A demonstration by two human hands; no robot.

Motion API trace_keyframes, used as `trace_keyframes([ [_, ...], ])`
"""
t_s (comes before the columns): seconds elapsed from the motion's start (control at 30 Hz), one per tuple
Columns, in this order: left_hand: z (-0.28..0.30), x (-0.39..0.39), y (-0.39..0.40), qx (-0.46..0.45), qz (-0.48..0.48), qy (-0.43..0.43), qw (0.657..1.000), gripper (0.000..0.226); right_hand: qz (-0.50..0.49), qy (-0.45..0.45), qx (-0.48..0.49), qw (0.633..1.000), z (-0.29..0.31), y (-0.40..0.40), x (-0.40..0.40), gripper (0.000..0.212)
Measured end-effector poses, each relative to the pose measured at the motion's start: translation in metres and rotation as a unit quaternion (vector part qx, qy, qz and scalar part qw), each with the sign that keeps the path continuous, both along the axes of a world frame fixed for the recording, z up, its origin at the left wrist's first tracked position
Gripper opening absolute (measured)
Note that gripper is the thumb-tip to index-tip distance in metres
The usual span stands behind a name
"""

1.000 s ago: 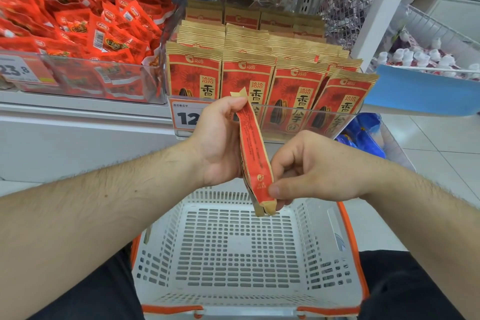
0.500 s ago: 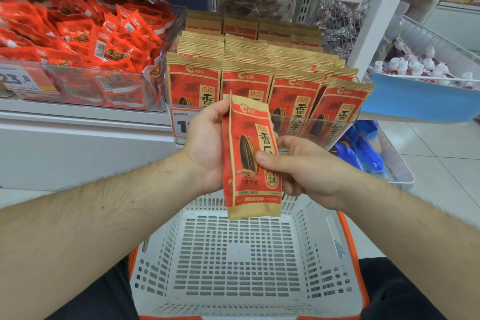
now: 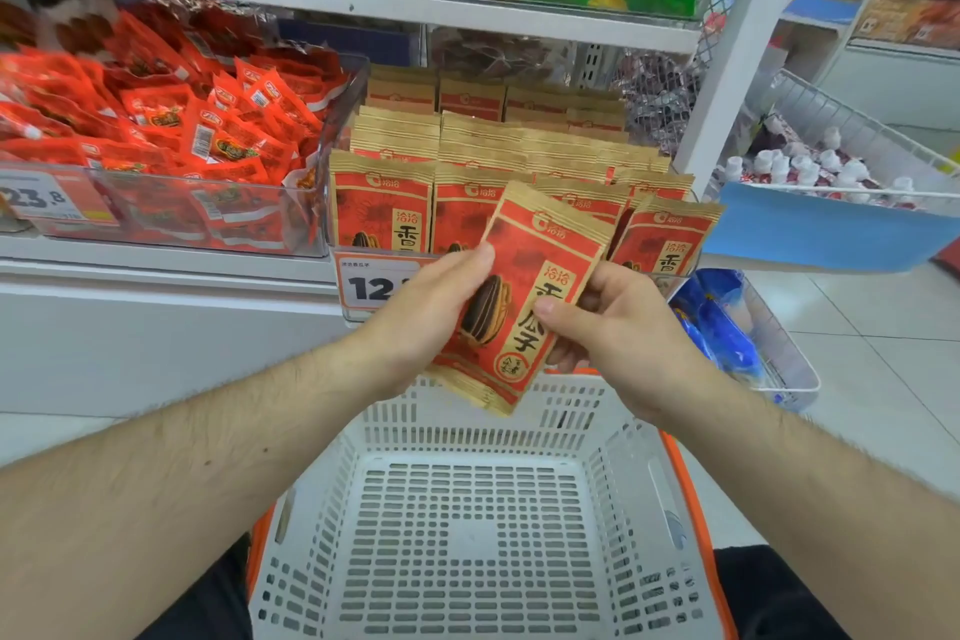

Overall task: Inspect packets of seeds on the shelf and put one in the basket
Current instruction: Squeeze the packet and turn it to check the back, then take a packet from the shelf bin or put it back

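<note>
Seed packet (image 3: 524,296) held front-up btwn both hands, directly above the far rim of the basket (image 3: 467,509) w/ the shelf (image 3: 171,270) just behind. Long axis tilts, top toward upper right. Left hand (image 3: 423,322) grips the left edge; right hand (image 3: 613,327) pinches the right edge, thumb on front. Basket lies straight below, so next is likely a short drop; either hand is equally near.

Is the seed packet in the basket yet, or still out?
Out: the seed packet is held above the basket by left hand and right hand.
</note>
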State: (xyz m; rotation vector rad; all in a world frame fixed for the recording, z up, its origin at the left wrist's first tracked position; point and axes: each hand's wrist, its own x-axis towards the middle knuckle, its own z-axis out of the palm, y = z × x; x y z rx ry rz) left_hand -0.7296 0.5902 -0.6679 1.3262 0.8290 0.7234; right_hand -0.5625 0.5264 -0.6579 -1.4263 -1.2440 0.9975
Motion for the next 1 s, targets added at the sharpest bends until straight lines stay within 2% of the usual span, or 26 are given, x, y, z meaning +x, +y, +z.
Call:
trace_keyframes([
  [0.13, 0.017, -0.011, 0.009, 0.081, -0.012, 0.009, 0.997, 0.024, -0.032, 0.122, 0.038, 0.991, 0.016, 0.001, 0.005, 0.006],
  [0.23, 0.03, -0.016, 0.015, 0.115, 0.017, -0.005, 0.993, 0.029, -0.028, 0.189, 0.039, 0.981, 0.026, 0.0, 0.004, 0.008],
  [0.37, 0.052, -0.009, 0.021, 0.121, 0.081, -0.036, 0.989, 0.032, -0.06, 0.244, 0.037, 0.967, 0.037, 0.007, 0.002, 0.011],
  [0.5, 0.088, 0.001, 0.035, 0.098, 0.123, -0.005, 0.988, 0.02, -0.078, 0.334, 0.019, 0.939, 0.06, 0.02, 0.004, 0.012],
  [0.57, 0.105, 0.001, 0.048, 0.176, 0.165, 0.066, 0.968, 0.015, -0.093, 0.37, 0.027, 0.924, 0.073, 0.028, 0.009, 0.011],
  [0.63, 0.12, -0.001, 0.064, 0.298, 0.226, 0.147, 0.916, 0.015, -0.105, 0.375, 0.05, 0.92, 0.085, 0.038, 0.016, 0.011],
  [0.73, 0.133, -0.003, 0.097, 0.379, 0.23, 0.297, 0.846, 0.014, -0.121, 0.323, 0.101, 0.933, 0.1, 0.057, 0.026, 0.016],
  [0.83, 0.13, -0.001, 0.134, 0.405, 0.104, 0.487, 0.766, 0.025, -0.137, 0.195, 0.163, 0.957, 0.112, 0.077, 0.032, 0.009],
  [0.9, 0.124, 0.005, 0.151, 0.407, 0.018, 0.561, 0.721, 0.042, -0.14, 0.075, 0.192, 0.969, 0.116, 0.094, 0.033, 0.008],
  [0.93, 0.123, 0.008, 0.156, 0.397, -0.011, 0.58, 0.711, 0.05, -0.14, 0.012, 0.202, 0.969, 0.117, 0.101, 0.032, 0.008],
  [1.0, 0.12, 0.015, 0.165, 0.369, -0.046, 0.577, 0.727, 0.057, -0.135, -0.125, 0.217, 0.959, 0.117, 0.118, 0.033, 0.018],
])
